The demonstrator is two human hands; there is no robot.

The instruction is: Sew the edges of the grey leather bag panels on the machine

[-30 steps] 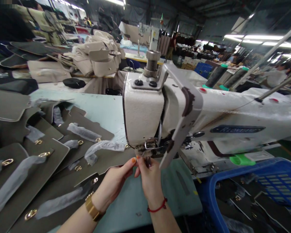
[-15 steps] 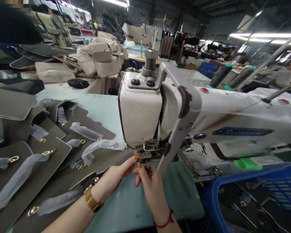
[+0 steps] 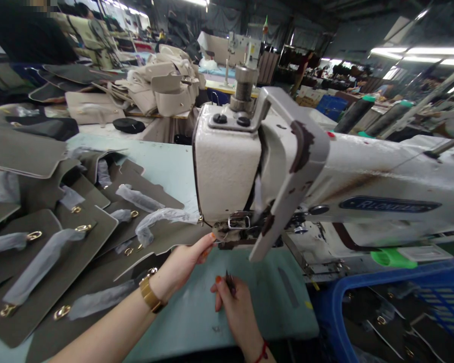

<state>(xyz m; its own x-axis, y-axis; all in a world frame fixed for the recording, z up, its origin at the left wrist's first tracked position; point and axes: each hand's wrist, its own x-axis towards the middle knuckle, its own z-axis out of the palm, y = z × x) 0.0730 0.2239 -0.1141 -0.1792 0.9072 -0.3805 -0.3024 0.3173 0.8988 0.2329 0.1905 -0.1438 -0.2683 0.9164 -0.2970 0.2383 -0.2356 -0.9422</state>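
The head of a white sewing machine point(image 3: 227, 171) stands in front of me. My left hand point(image 3: 185, 264), with a gold band at the wrist, reaches under it. Its thumb and finger are pinched together beside the presser foot area point(image 3: 227, 233); what they hold, if anything, is too small to make out. Lower and to the right, my right hand point(image 3: 230, 297) is closed around small pointed snips point(image 3: 230, 283). Their dark tips point up, and the fingers hide the rest. It is over the pale green machine bed point(image 3: 196, 312), apart from the needle area.
Grey-brown bag panels point(image 3: 94, 252) with plastic-wrapped handles and gold rings cover the table's left side. A blue basket point(image 3: 335, 307) of similar pieces stands at the right. Near it lies a green-handled tool point(image 3: 393, 258). Beige bags point(image 3: 170, 91) are piled behind; dark thread cones point(image 3: 355, 115) stand at right.
My right hand has drawn down and away from the needle area with the snips. My left hand has stayed by the presser foot. The view has shifted slightly left.
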